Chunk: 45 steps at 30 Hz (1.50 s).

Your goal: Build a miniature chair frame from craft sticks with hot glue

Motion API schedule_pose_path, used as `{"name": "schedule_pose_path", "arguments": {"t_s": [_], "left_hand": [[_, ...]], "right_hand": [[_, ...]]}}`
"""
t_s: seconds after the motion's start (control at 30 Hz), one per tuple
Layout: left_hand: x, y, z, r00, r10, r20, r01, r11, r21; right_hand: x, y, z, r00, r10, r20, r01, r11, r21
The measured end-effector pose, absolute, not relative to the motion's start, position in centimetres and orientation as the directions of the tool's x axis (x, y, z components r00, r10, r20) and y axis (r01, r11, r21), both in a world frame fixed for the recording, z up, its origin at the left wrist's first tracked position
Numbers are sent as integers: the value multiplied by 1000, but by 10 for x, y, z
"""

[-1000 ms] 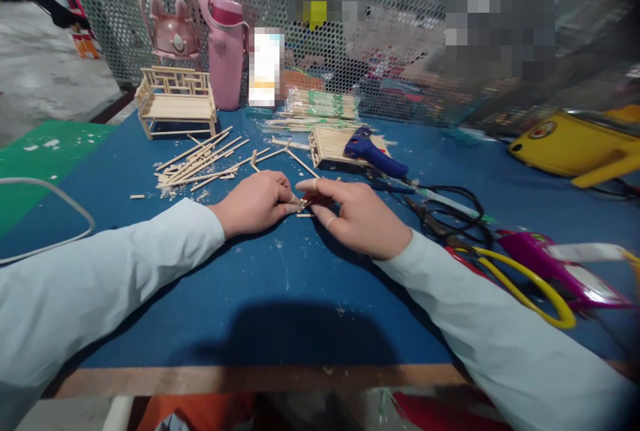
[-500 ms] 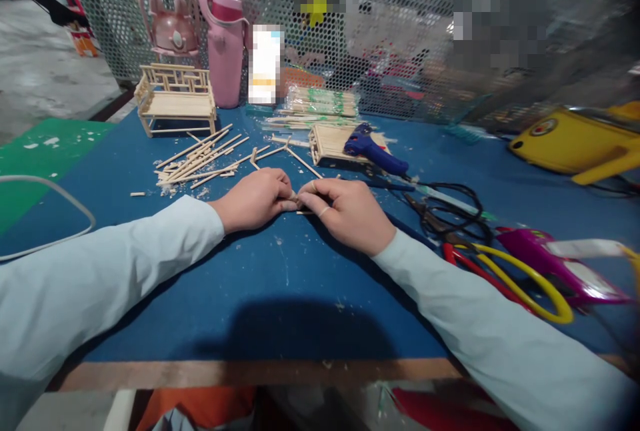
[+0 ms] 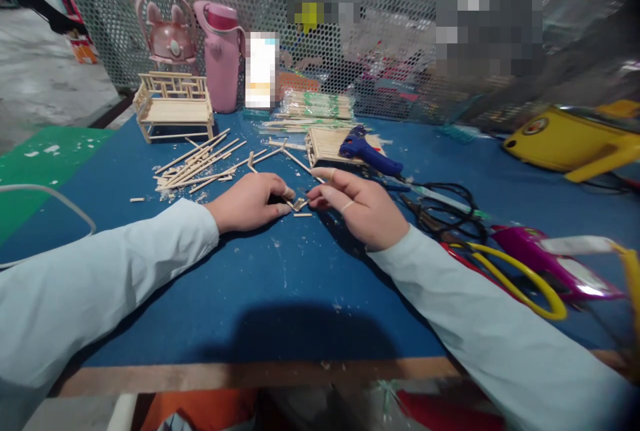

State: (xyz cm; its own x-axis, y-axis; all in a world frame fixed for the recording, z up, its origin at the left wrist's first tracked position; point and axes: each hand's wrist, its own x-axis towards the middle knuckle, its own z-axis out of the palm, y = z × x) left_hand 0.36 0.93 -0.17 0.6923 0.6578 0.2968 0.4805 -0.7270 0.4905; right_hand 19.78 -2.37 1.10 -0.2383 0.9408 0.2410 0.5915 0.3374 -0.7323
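Note:
My left hand (image 3: pixel 250 203) rests on the blue tabletop, thumb and forefinger closed on one end of a small angled piece of wooden sticks (image 3: pixel 299 205). At the piece's other end, the fingertips of my right hand (image 3: pixel 367 212) pinch it, with the forefinger raised apart. A short cut stick (image 3: pixel 303 215) lies just in front of the piece. Beyond my hands lie a bent stick piece (image 3: pixel 251 161) and a longer V of joined sticks (image 3: pixel 285 145). Left of these is a loose pile of thin sticks (image 3: pixel 200 163) with crumbs around it.
A miniature stick bench (image 3: pixel 175 111) stands at the back left, near a pink bottle (image 3: pixel 221 61). A blue glue gun (image 3: pixel 370 152) leans on a slatted stick panel (image 3: pixel 320 144). Bagged sticks (image 3: pixel 317 104), yellow-handled pliers (image 3: pixel 525 277) and a purple tool (image 3: pixel 555 261) lie around.
My hands have drawn slightly apart, the right one moving right with its forefinger lifted. The small angled stick piece between them now shows. The view has shifted slightly.

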Motion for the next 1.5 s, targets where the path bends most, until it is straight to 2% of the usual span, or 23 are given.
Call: {"name": "schedule_pose_path", "arguments": {"t_s": [0.07,0.23,0.33,0.57,0.77,0.97,1.17,1.27,1.37,1.43,1.5], "left_hand": [[3,8,-1,674,679,290,483,-702,523],[5,8,-2,637,708,306,467,-670,578],[7,8,-2,621,717,316,473,-664,579],[12,7,-1,633,706,317,512,-689,513],[8,9,2,645,726,239,526,-649,550],[5,11,0,612,742,272,527,-640,560],[9,9,-3,658,678,327,477,-711,517],[7,8,-4,634,705,319,476,-680,557],[3,8,-4,538,776,328,481,-602,637],[1,8,-4,468,811,352,498,-570,653],[0,7,-4,415,821,391,525,-567,635]], "right_hand": [[200,-22,10,-237,944,229,573,326,-752],[195,-24,13,-326,917,232,710,399,-580],[192,-24,14,-341,903,262,727,430,-536],[191,-21,7,-349,884,310,712,465,-526],[194,-20,9,-367,892,263,735,452,-506],[197,-19,9,-367,895,254,724,446,-526],[197,-19,8,-383,893,236,709,448,-545],[200,-18,13,-314,930,191,630,354,-691],[208,-19,24,-139,956,258,508,293,-810],[213,-21,33,-10,948,318,502,280,-818],[218,-23,41,61,929,365,569,268,-778]]}}
